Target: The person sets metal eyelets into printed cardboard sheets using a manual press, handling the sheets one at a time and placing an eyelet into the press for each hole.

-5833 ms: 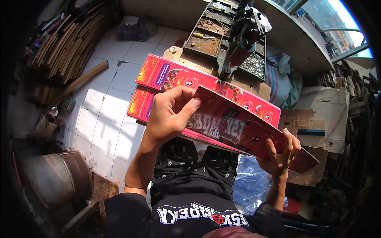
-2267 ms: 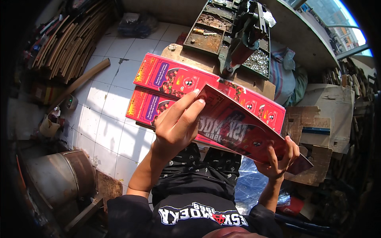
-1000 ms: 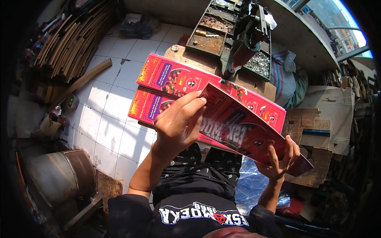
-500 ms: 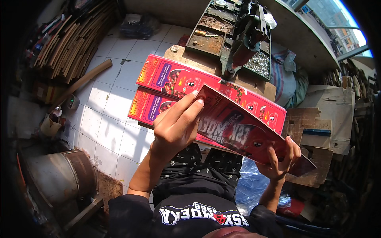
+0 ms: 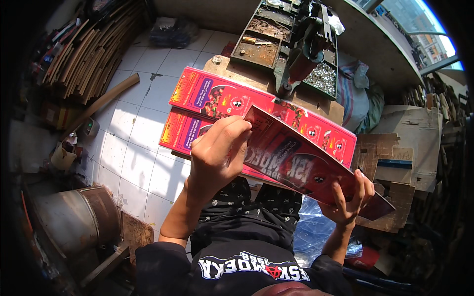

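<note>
A long, glossy printed red sheet (image 5: 301,160), stiff like card, is held tilted above the work surface, with reflections across its face. My left hand (image 5: 217,145) pinches its upper left corner, fingers curled inward and the tips partly hidden. At the lower right end my right hand (image 5: 348,197) grips the long edge, thumb and fingers on either side. Beneath lie two groups of similar red printed sheets: the far sheets (image 5: 281,111) and the near sheets (image 5: 180,130), the latter partly covered by my left hand and the held sheet.
A dark metal machine (image 5: 303,61) stands beyond the sheets, flanked by a compartmented tray (image 5: 264,42) and a bin of small shiny metal pieces (image 5: 322,79). Flat cardboard (image 5: 405,148) lies at right. A metal drum (image 5: 66,219) is at lower left, stacked boards (image 5: 81,59) at upper left.
My left fingers have curled down and inward at the sheet's corner, where they were straighter before. The sheet has barely shifted, and my right hand keeps its grip.
</note>
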